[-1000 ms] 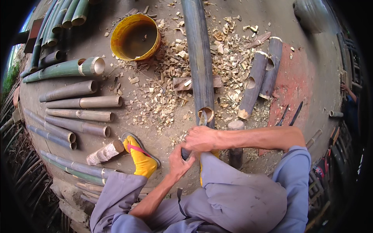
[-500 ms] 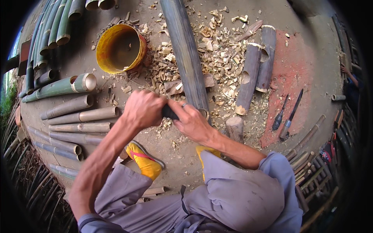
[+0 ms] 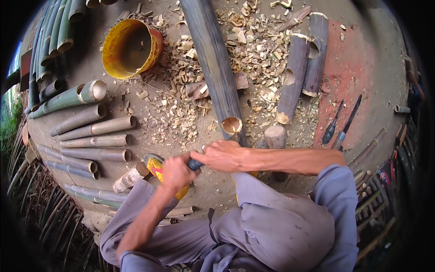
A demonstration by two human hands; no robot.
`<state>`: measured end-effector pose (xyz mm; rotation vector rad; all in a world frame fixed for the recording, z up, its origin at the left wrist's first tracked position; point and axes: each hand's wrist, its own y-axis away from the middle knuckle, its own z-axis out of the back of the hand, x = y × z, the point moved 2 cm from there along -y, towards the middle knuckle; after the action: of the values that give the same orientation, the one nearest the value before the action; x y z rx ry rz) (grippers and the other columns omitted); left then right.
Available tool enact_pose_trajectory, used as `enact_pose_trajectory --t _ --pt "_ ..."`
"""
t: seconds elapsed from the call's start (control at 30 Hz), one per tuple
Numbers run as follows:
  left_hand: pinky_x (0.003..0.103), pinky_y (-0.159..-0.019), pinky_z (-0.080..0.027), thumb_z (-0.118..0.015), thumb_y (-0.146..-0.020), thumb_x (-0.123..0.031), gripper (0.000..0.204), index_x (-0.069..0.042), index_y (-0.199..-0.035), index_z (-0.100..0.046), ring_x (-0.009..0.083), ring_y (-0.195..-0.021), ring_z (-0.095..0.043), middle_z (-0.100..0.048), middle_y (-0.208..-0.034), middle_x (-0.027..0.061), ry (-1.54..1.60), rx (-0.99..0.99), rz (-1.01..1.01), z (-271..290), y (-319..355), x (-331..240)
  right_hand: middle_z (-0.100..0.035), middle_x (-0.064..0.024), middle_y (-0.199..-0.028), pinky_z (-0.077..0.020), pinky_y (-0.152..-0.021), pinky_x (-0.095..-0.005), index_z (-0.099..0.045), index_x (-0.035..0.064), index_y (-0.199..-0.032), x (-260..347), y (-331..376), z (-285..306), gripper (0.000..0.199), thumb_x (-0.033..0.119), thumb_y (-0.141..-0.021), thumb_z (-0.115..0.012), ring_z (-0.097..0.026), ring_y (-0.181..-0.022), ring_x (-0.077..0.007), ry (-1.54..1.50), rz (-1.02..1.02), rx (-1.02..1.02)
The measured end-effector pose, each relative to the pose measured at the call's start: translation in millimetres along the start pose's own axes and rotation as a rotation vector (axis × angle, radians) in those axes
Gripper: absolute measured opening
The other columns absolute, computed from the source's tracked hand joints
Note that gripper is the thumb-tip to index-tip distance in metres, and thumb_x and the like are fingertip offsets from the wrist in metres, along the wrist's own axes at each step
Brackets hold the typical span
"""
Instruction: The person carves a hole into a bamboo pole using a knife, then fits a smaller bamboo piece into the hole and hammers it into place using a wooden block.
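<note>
A long dark bamboo pole (image 3: pixel 210 63) slants down from the top of the picture toward me. Near its close end it has a rounded opening with a pale cut rim (image 3: pixel 232 124). Just below that opening my right hand (image 3: pixel 221 155) is closed round a tool, whose blade is mostly hidden by the hand. My left hand (image 3: pixel 176 173) is closed on the same tool's dark handle (image 3: pixel 195 164), lower and to the left, near my knee. Part of the handle shows between the two hands. The kind of tool cannot be made out.
Wood chips (image 3: pixel 181 99) cover the ground around the pole. A yellow bucket (image 3: pixel 131 47) stands at far left, above several bamboo lengths (image 3: pixel 97 140). To the right lie two notched bamboo pieces (image 3: pixel 293 75), a wooden block (image 3: pixel 275 136) and a long dark blade (image 3: pixel 352 113) on red ground.
Both hands have pulled back toward me, the left one farthest, and the tool handle came with them. The rounded opening at the pole's near end now shows fully.
</note>
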<state>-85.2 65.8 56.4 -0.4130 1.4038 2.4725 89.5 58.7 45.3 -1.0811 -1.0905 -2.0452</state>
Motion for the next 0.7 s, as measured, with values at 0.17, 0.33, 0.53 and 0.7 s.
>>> enact_pose_trajectory --t 0.17,0.33,0.53,0.7 --pt "0.043 -0.066 -0.055 -0.074 -0.065 -0.021 0.036 -0.010 -0.097 -0.060 0.0331 -0.072 -0.067 -0.067 -0.083 0.0157 0.155 -0.097 -0.145 -44 14 -9 -0.057 -0.0162 -0.072 -0.0498 -0.053 -0.0474 -0.043 0.0061 -0.109 -5 16 -1 0.026 0.005 -0.084 -0.049 -0.062 -0.063 -0.0301 0.148 0.007 0.132" --pt "0.039 -0.055 -0.053 -0.063 -0.068 -0.015 0.015 -0.008 -0.081 -0.060 0.0281 -0.064 -0.066 -0.065 -0.076 0.0116 -0.605 0.043 -0.504 117 -52 -32 -0.055 -0.0196 -0.091 -0.0496 -0.073 -0.0451 -0.041 0.0039 -0.120 12 -18 5 0.055 0.006 -0.072 -0.067 -0.059 -0.084 -0.0387 -0.240 -0.127 -0.843" --pt "0.041 -0.058 -0.053 -0.068 -0.067 -0.021 0.026 -0.010 -0.091 -0.065 0.0302 -0.064 -0.066 -0.067 -0.076 0.0129 -0.257 0.075 -0.127 52 -11 -23 -0.057 -0.0172 -0.080 -0.0514 -0.063 -0.0420 -0.045 0.0068 -0.112 -2 0 -5 0.036 0.007 -0.079 -0.060 -0.063 -0.075 -0.0351 0.006 0.039 -0.377" --pt "0.044 -0.070 -0.054 -0.076 -0.065 -0.029 0.051 -0.006 -0.108 -0.061 0.0350 -0.072 -0.067 -0.067 -0.084 0.0218 0.295 -0.136 0.052 -78 30 -35 -0.056 -0.0155 -0.073 -0.0488 -0.048 -0.0436 -0.043 0.0118 -0.109 -9 18 2 0.024 0.009 -0.086 -0.050 -0.062 -0.063 -0.0299 0.177 0.096 0.124"
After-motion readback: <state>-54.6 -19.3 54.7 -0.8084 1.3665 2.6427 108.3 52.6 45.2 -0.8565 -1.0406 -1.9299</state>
